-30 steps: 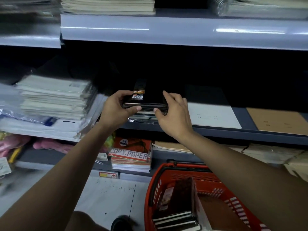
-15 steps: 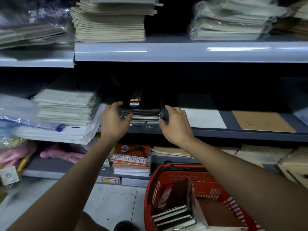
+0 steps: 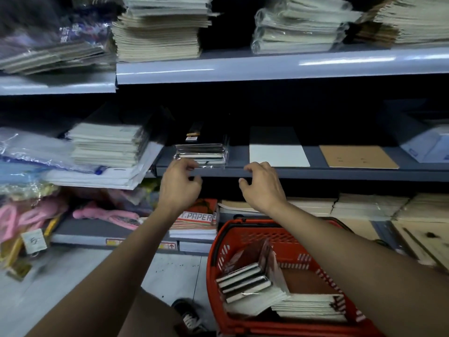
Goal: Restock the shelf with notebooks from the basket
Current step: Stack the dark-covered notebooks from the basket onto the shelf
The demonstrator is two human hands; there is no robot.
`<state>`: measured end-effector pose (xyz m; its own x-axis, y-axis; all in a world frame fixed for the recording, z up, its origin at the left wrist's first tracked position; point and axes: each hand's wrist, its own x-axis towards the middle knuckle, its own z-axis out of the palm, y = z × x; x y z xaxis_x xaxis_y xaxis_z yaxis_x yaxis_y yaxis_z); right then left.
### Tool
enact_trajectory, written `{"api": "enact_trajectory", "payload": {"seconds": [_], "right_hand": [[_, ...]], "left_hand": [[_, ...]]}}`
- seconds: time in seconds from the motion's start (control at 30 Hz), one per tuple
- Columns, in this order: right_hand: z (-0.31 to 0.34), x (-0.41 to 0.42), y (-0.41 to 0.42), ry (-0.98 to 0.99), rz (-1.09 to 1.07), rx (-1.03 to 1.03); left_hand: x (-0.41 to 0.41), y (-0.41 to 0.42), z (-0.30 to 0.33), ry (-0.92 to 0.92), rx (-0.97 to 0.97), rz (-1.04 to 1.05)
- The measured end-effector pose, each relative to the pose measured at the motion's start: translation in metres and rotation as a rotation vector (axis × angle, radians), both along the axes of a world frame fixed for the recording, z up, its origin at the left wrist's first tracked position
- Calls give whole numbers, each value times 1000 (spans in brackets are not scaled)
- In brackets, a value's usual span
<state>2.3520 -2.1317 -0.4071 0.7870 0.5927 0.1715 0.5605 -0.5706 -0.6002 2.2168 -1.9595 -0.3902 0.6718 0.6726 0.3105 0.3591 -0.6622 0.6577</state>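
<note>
Head view looks down my two bare forearms toward the middle shelf [image 3: 315, 171]. My left hand [image 3: 179, 184] and right hand [image 3: 263, 184] hang in front of its dark front edge, well apart from each other, fingers loosely curled and holding nothing. Between them and a little farther back, a stack of black notebooks [image 3: 201, 153] in clear wrap lies flat on the shelf, close to the front lip. My left fingertips [image 3: 188, 164] are just below the stack's near left corner; I cannot tell whether they touch the wrap. My right hand is clear of the stack, off to its right. A white pad [image 3: 278, 155] and a brown pad [image 3: 357, 156] lie farther right on the same shelf. Below my right forearm sits the red basket [image 3: 239, 239] on the floor, with more black notebooks [image 3: 243, 279] stacked inside against its left wall.
</note>
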Motion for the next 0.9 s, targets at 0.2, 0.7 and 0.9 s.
{"api": "enact_trajectory", "payload": {"seconds": [0.2, 0.7, 0.9], "right_hand": [[-48, -12, -34, 141, -68, -151], [-167, -13, -46, 736, -262, -264], [-186, -12, -32, 841, -346, -325]], "left_hand": [[1, -39, -71, 204, -273, -72], [23, -82, -186, 516, -929, -96], [37, -71, -226, 667, -1075, -88]]}}
